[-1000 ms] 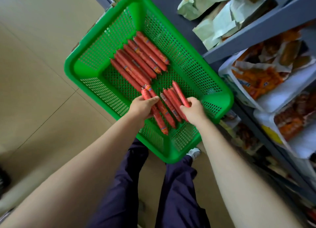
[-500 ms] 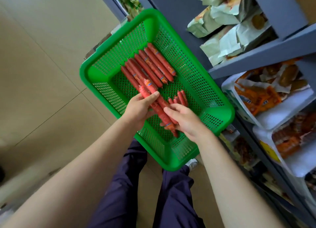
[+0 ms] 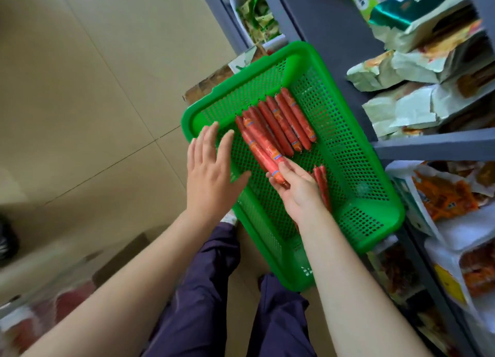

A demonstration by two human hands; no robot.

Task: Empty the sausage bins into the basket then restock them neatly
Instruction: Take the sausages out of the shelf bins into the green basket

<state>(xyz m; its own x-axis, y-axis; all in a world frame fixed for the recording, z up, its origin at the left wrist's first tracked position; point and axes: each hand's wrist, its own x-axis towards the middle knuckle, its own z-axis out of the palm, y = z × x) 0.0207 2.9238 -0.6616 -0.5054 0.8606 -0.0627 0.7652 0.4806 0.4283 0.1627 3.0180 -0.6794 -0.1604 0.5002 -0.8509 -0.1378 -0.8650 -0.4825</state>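
Observation:
A green perforated basket [image 3: 375,196] sits in front of me, over my knees. A neat row of several red sausages [image 3: 286,121] lies side by side in its far half. My right hand [image 3: 297,193] pinches the near end of one red sausage [image 3: 263,153], which lies at the left side of that row. A few more sausages [image 3: 322,185] show just right of that hand, partly hidden by it. My left hand [image 3: 211,169] hovers flat over the basket's left rim with fingers spread, holding nothing.
A grey shelf unit [image 3: 428,145] stands at the right, holding pale snack bags [image 3: 401,110] above and white bins of orange packets [image 3: 450,196] below. Another bin with green packets [image 3: 257,16] is beyond the basket. Beige tiled floor [image 3: 80,102] lies to the left.
My left hand has let go of the sausages, opened and moved left to the basket's rim. My right hand has brought a sausage up against the left side of the row.

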